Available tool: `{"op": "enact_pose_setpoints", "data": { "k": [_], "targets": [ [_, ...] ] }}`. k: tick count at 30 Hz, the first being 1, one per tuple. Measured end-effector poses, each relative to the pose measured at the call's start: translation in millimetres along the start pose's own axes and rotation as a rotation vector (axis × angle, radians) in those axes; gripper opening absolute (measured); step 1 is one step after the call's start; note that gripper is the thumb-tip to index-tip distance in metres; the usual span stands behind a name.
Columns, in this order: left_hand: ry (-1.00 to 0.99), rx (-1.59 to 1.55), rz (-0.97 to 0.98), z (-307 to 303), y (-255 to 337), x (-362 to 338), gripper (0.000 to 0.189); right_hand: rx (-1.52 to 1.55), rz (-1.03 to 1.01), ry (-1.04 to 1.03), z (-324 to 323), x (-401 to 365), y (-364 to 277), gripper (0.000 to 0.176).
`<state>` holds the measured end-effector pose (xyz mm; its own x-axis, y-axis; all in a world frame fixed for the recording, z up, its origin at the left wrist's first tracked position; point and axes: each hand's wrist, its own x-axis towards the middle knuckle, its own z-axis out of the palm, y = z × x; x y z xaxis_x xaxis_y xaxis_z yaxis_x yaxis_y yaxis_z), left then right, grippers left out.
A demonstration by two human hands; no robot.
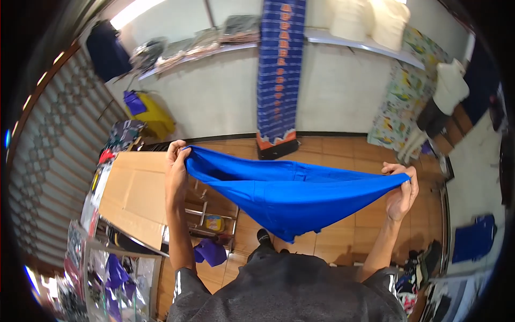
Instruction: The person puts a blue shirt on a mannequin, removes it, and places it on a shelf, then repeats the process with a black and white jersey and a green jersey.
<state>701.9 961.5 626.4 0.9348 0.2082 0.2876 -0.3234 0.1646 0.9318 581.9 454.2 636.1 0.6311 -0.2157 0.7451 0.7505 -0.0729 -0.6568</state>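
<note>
A bright blue garment (300, 198) is stretched sideways in front of my body, above the tiled floor. Its long band-like opening faces up and gapes most toward the left, showing the dark inside. The cloth hangs down in a fold to a low point in the middle, near my shoe. At the left end, my left hand (177, 155) pinches the band's corner between thumb and fingers. My right hand (403, 190) grips the opposite corner, its fingers curled around the edge. Both arms reach forward at about the same height.
On the left, a cardboard sheet (137, 190) lies on a table beside a metal frame (204, 214). A glass case (120, 279) stands lower left. Ahead, a blue banner (280, 75) rises before the wall, with shelves either side. A mannequin (449, 88) stands at right.
</note>
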Motion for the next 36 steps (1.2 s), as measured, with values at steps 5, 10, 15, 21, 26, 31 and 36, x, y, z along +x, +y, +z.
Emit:
{"op": "enact_pose_setpoints", "data": {
  "k": [5, 10, 15, 21, 26, 31, 36],
  "targets": [
    [-0.118, -0.319, -0.248, 95.6, -89.8, 59.3, 0.017, -0.2, 0.103, 0.193, -43.3, 1.9, -37.1, 0.017],
    [-0.172, -0.115, -0.053, 258.1, -143.4, 47.1, 0.025, -0.438, 0.186, 0.071, -68.0, 31.6, -50.8, 0.014],
    [-0.99, -0.001, 0.157, 406.7, -98.9, -27.8, 0.053, -0.603, 0.254, -0.12, -101.3, 68.8, -17.1, 0.013],
    [-1.571, -0.11, -0.016, 563.9, -105.4, -33.4, 0.025, -0.665, 0.402, -0.077, -177.3, 116.4, 17.6, 0.022],
    [-1.553, -0.146, 0.129, 676.2, -129.1, -11.4, 0.023, -1.106, 0.785, -0.417, -269.1, 125.5, 30.1, 0.035],
    [-1.972, 0.026, 0.202, 752.7, -137.4, 6.7, 0.043, -0.799, 0.514, 0.14, -359.0, 126.1, 32.7, 0.023],
    [-2.047, 0.328, 0.533, 844.4, -177.6, 18.3, 0.022, -0.766, 0.465, 0.289, -423.6, 142.4, 41.4, 0.028]
  ]
}}
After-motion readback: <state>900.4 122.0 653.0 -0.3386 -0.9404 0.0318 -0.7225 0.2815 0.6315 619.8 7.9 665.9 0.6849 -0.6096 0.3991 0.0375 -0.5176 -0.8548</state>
